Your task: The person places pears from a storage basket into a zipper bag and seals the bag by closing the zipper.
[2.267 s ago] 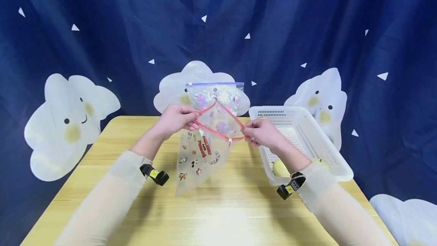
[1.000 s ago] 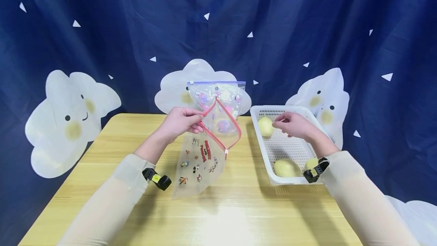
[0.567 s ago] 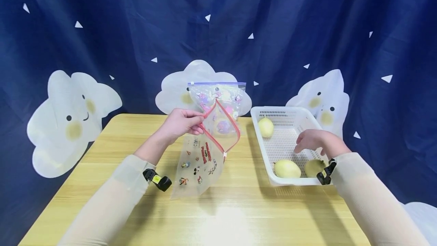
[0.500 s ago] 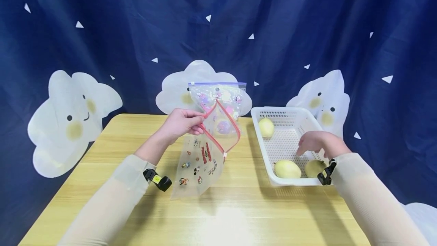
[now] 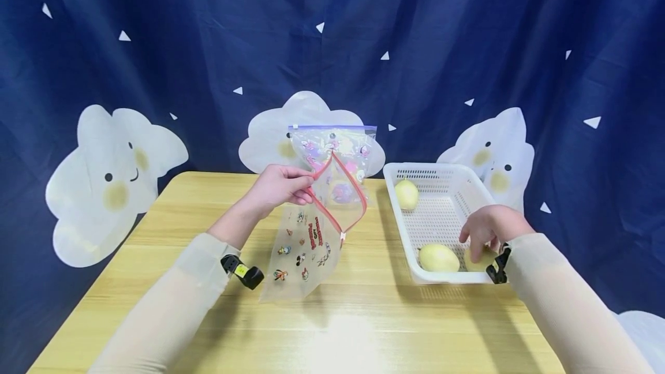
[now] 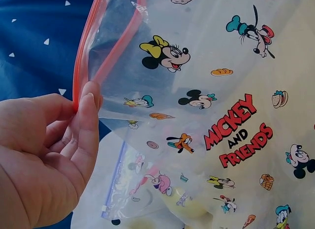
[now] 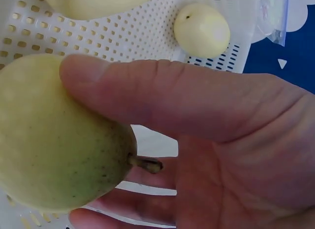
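My left hand (image 5: 283, 184) pinches the red zip edge of a clear slider bag (image 5: 303, 253) printed with cartoon figures. The bag's mouth gapes to the right and its body hangs down, as the left wrist view also shows the lettering on it (image 6: 236, 133). My right hand (image 5: 490, 227) reaches into the white plastic basket (image 5: 397, 229) at its near right corner. There its thumb lies on a yellow-green pear (image 7: 54, 140) and the other fingers curl round the far side, the stem facing the palm. Beside it lies a second pear (image 5: 439, 258); a third pear (image 5: 406, 194) sits in the far left corner.
Behind the held bag stands another clear bag (image 5: 363, 152) with a purple zip edge and colourful contents. Both bags and the basket are on a wooden table (image 5: 234, 316). A dark blue curtain (image 5: 208, 27) with white clouds hangs behind it.
My right hand has let go of the bag's zip edge, moved right over the basket and lowered onto the near right pear. The left hand keeps its pinch on the bag.
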`<state>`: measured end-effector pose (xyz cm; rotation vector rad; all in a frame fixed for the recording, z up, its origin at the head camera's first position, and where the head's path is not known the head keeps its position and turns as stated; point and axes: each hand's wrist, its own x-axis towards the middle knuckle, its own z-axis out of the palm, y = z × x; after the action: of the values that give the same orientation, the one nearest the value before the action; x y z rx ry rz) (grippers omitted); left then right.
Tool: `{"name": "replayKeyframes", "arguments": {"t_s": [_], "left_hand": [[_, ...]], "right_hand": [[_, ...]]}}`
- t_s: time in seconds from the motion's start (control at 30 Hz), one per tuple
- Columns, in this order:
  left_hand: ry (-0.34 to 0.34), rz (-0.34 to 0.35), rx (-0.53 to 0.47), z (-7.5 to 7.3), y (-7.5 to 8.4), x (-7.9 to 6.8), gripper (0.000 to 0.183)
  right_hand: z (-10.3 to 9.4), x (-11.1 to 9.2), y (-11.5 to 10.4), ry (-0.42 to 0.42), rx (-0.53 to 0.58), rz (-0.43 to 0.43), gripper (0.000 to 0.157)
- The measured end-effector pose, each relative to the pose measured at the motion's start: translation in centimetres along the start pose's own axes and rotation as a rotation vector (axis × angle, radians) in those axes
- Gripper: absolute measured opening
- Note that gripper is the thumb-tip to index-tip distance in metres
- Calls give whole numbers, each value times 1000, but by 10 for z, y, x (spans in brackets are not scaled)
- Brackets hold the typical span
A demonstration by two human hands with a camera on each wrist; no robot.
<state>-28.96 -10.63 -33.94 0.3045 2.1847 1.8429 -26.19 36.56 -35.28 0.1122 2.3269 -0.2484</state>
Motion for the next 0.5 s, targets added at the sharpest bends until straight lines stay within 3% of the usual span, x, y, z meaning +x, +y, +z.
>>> {"name": "replayKeyframes", "arguments": {"t_s": [0.23,0.5], "left_hand": [[10,-3,16,1,0,0,32],[1,-2,13,0,-3,2,34]], "right_hand": [[1,-2,2,23,10,-8,40],[-6,5,8,107,151,-123,55]]}}
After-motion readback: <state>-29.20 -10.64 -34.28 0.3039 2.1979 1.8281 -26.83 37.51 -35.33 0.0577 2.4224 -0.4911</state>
